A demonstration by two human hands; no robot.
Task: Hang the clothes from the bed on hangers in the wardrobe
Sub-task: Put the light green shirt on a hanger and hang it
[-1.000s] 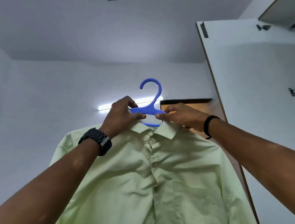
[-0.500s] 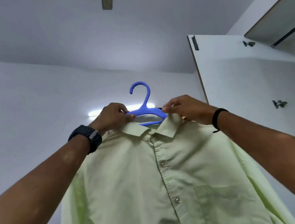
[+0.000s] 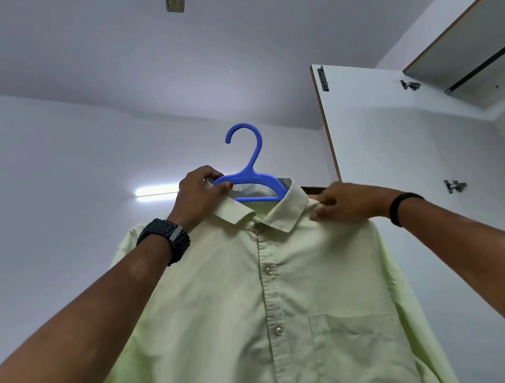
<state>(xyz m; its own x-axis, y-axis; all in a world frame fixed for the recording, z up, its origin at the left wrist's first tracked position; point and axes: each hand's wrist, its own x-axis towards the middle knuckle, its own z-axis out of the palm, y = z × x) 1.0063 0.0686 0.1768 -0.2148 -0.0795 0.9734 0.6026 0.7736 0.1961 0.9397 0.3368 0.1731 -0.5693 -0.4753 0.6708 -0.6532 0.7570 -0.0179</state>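
The pale green shirt [image 3: 268,300] is already on the blue hanger [image 3: 251,178], buttoned down the front and held up high in front of the person, so the dressing part looks done bar some tidying. The left hand [image 3: 199,194] grips the hanger's shoulder bar just beside the collar, fingers curled round it; the right hand [image 3: 341,201] pinches the fabric at the shirt's other shoulder, seemingly settling it over the hanger's end. What remains, I'd judge, is carrying it across and hooking it inside the wardrobe. The wardrobe door [image 3: 398,148] stands open to the right, but its inside is out of view, so I cannot tell whether anything hangs there. The bed isn't visible either.
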